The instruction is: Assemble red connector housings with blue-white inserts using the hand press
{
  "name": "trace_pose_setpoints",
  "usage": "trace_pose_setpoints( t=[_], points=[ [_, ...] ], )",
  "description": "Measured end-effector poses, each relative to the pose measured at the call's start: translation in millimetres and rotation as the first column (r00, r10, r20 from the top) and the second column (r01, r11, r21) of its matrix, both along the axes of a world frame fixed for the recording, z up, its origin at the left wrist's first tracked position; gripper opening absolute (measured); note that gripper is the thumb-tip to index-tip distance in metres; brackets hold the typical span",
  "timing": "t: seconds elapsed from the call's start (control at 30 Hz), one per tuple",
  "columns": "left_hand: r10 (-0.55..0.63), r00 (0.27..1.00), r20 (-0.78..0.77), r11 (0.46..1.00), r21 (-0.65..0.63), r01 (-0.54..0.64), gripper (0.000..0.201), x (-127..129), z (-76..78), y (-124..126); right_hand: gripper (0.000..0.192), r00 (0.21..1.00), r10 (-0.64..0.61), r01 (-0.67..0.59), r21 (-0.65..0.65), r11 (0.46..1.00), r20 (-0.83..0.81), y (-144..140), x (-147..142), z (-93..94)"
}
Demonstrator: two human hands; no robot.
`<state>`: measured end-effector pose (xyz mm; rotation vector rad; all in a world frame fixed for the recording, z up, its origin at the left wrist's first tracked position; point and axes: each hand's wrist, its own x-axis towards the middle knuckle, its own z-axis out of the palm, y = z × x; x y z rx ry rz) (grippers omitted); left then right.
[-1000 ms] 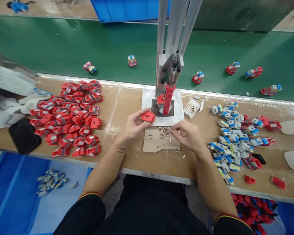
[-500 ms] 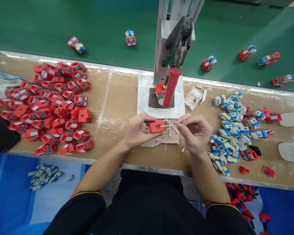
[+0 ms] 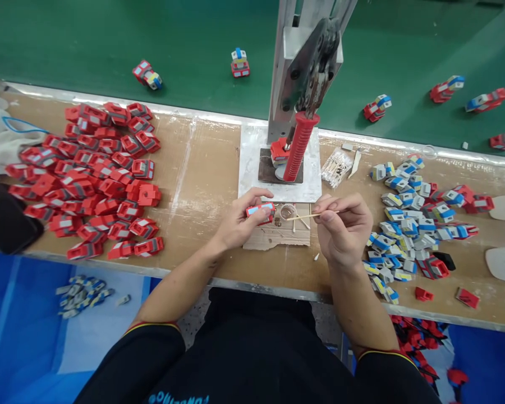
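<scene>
Head view: left hand (image 3: 235, 224) pinches red part (image 3: 260, 211), press base (image 3: 252, 185) just beyond

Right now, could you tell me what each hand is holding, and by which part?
The left hand pinches a red toy piece by its left end. The right hand holds a thin wooden stick by its right end, tip pointing left.

the red plastic piece (image 3: 260, 211) with a pale blue-grey strip on top lies level, pinched over the near edge of the cardboard scrap (image 3: 273, 238). the thin wooden stick (image 3: 315, 215) is held almost level, its tip pointing toward the piece, seemingly just short of touching it.
</scene>
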<state>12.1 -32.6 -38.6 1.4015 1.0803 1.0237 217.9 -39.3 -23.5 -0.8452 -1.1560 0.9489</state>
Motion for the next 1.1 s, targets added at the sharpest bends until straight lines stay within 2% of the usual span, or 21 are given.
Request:
trace_pose_setpoints(
  t=[0.1, 0.17, 0.27, 0.4, 0.63, 0.8, 0.97, 1.1],
  points=[
    [-0.038, 0.996, 0.081, 0.965, -0.255, 0.058, 0.050, 5, 10.3, -2, 0.028, 0.999, 0.040, -0.040, -0.005, 0.999, 0.000, -3, -3, -1.5],
    [-0.046, 0.986, 0.160, 0.897, -0.428, 0.111, 0.060, 10, 15.8, -3, 0.025, 0.998, 0.059, -0.059, -0.007, 0.998, 0.015, -5, -7, -2.5],
    [-0.058, 0.957, 0.285, 0.806, -0.552, 0.213, 0.068, 13, 18.9, -4, 0.025, 0.997, 0.049, -0.049, 0.002, 0.999, 0.059, -8, -13, -3.6],
    [-0.049, 0.927, 0.372, 0.747, -0.602, 0.281, 0.067, 14, 18.2, -4, 0.024, 0.996, 0.031, -0.032, 0.017, 0.999, 0.087, -8, -18, -4.5],
    [-0.018, 0.937, 0.349, 0.704, -0.661, 0.260, 0.067, 15, 16.9, -4, 0.019, 0.995, 0.039, -0.043, 0.035, 0.998, 0.096, -7, -22, -6.5],
    [-0.023, 0.945, 0.326, 0.702, -0.667, 0.247, 0.072, 16, 17.5, -4, 0.023, 0.987, 0.015, -0.018, 0.018, 1.000, 0.161, -7, -24, -6.3],
    [-0.017, 0.948, 0.319, 0.710, -0.664, 0.236, 0.072, 16, 18.9, -5, 0.021, 0.988, 0.034, -0.037, 0.018, 0.999, 0.148, -8, -26, -7.2],
    [-0.006, 0.947, 0.321, 0.710, -0.666, 0.230, 0.070, 16, 17.6, -5, 0.021, 0.977, 0.008, -0.017, 0.042, 0.999, 0.215, -9, -26, -9.2]
  ],
)
